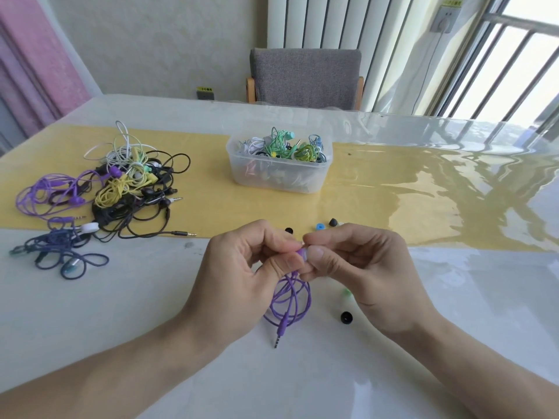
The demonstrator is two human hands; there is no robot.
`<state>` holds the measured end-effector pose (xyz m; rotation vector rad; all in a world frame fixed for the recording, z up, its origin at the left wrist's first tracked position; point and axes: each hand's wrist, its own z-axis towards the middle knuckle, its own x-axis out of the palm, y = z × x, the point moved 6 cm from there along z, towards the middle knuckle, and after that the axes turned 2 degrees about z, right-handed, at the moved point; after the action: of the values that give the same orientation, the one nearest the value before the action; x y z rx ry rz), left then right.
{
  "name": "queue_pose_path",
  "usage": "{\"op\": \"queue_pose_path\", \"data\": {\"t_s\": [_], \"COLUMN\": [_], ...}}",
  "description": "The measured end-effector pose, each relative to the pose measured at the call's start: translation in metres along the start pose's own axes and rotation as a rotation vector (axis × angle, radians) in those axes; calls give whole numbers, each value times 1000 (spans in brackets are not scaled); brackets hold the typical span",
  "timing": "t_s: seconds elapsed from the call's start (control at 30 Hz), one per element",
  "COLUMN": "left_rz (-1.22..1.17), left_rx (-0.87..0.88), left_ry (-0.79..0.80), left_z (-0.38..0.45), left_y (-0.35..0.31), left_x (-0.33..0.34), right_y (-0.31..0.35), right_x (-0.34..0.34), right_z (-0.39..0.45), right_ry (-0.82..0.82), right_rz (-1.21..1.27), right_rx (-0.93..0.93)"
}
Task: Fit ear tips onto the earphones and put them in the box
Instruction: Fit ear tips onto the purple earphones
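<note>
It looked like a room in a home. A grey upholstered chair (305,77) with wooden arms stood behind the plastic-covered counter (453,297), backed by a white radiator (326,22), pink curtains (33,55) and a barred window (520,62). A wall socket (446,19) hung beside the window.

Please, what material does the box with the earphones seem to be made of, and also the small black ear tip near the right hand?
The box looks like translucent, slightly frosted plastic: the cables inside show dimly through its walls, and its corners are rounded as if moulded. The black ear tip is probably soft silicone or rubber: it is a small matte ring with a hollow centre, though it is too small to be sure.
</note>
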<state>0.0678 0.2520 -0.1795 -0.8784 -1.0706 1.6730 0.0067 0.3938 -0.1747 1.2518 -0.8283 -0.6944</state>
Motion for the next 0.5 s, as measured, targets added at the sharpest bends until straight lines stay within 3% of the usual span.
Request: {"op": "queue_pose_path", "data": {"t_s": [0.17, 0.5], "left_rz": [116, -149], "left_rx": [25, -123], "left_ry": [35, 29], "left_z": [2, 1], "left_y": [0, 12], "left_x": [0, 4], "right_y": [-3, 6], "right_x": [-1, -1], "right_z": [1, 1], "right_ry": [-20, -3], "right_rz": [13, -8], "right_rx": [89, 70]}}
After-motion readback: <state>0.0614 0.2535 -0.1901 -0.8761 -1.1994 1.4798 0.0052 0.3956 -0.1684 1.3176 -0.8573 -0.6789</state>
